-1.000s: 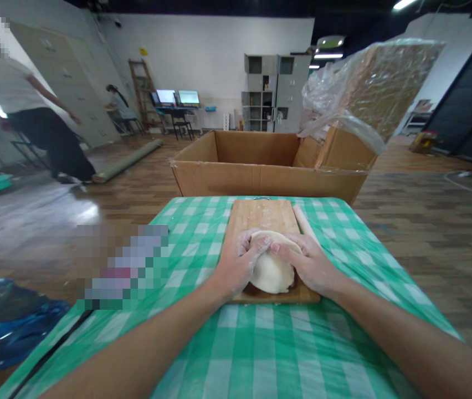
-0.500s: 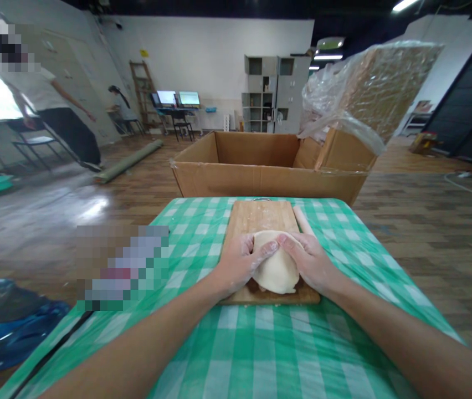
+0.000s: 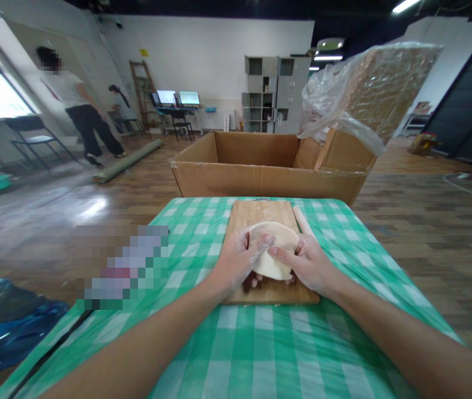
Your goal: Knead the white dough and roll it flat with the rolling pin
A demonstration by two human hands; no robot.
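Head view, two hands working over a table (image 3: 242,349) spread with a green-and-white checked cloth. A pale, rounded piece of dough (image 3: 272,267) lies between the left hand (image 3: 238,263) and the right hand (image 3: 314,267), above the near half of a wooden board (image 3: 261,212). Both thumbs rest across its upper face, their tips close together, while the other fingers curl around the sides and under it; the dough is thus pinched between thumbs and fingers on both flanks. A few fingertips show below its near edge, so it appears raised, though any remaining contact with the board cannot be told. A slim whitish rod (image 3: 302,220) lies along the board's right edge. Handling (judged): the mass should be light enough for two hands, soft and yielding, perhaps slightly tacky, and more apt to stretch or tear than to snap. Best hold: broad support beneath both sides, with gentle thumb pressure on top.
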